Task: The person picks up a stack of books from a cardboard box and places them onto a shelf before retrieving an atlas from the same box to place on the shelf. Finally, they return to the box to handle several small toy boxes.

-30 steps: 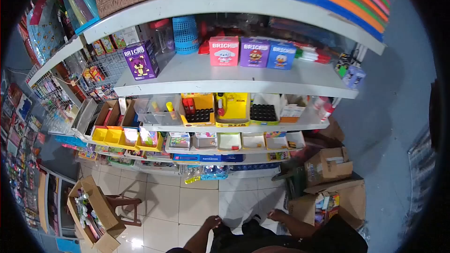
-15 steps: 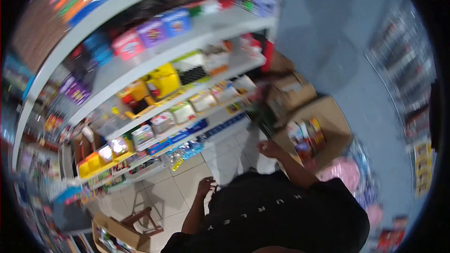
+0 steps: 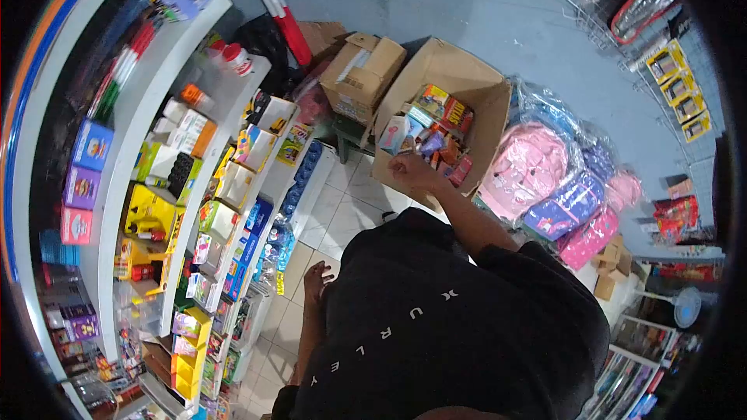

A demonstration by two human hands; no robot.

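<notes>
My right hand (image 3: 411,171) hangs over the near edge of a large open cardboard box (image 3: 482,82), its fingers loosely bent and no object showing in them. Inside the box lie colourful packets and small cartons, among them a red and yellow box (image 3: 457,115) and a white and pink carton (image 3: 394,134). Lower down on the other side, my left hand (image 3: 317,278) hangs beside my black shirt (image 3: 459,303). Its fingers are apart and hold nothing; the stocked shelves are the nearest things to it.
Shelves (image 3: 128,120) full of goods curve along the left. Behind the open box's left side stands another cardboard box (image 3: 362,78) on a dark green stool (image 3: 348,134). Plastic-wrapped backpacks (image 3: 529,167) lie to the right, below a wire rack (image 3: 576,12). Tiled floor (image 3: 342,210) runs between shelves and box.
The view has turned right and sharpened, so the shelves now stand at the left. My right hand has come from beside the open box to over its near edge.
</notes>
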